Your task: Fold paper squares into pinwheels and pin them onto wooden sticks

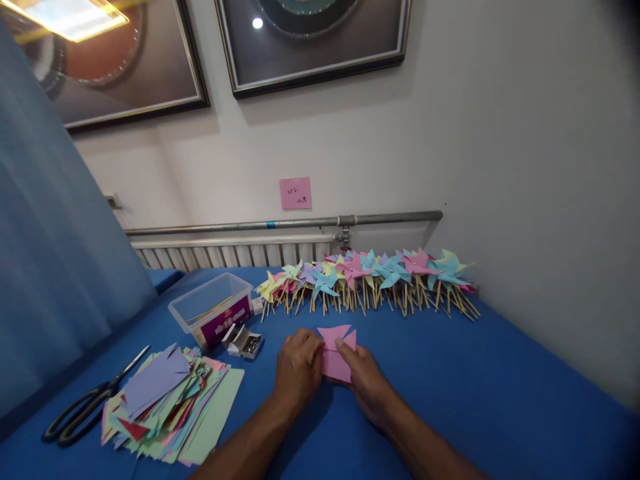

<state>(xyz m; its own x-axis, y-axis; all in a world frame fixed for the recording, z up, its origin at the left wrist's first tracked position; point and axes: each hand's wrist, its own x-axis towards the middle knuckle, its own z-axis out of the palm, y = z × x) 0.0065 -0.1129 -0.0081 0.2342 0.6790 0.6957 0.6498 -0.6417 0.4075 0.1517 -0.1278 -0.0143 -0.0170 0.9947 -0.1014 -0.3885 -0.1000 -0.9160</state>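
Both hands, left hand [299, 369] and right hand [367, 381], pinch pink paper [334, 353]; paper stack [167, 403], scissors [90, 403] left; pinwheels [367, 277] beyond; fingertips partly hidden.

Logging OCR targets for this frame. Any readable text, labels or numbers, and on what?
Pink note on the wall: handwritten marks, too small to read.
Purple label on the clear plastic box: white print and a red logo, blurred, unreadable.
Pink paper held by the left hand and right hand: no text.
Nothing legible anywhere else.
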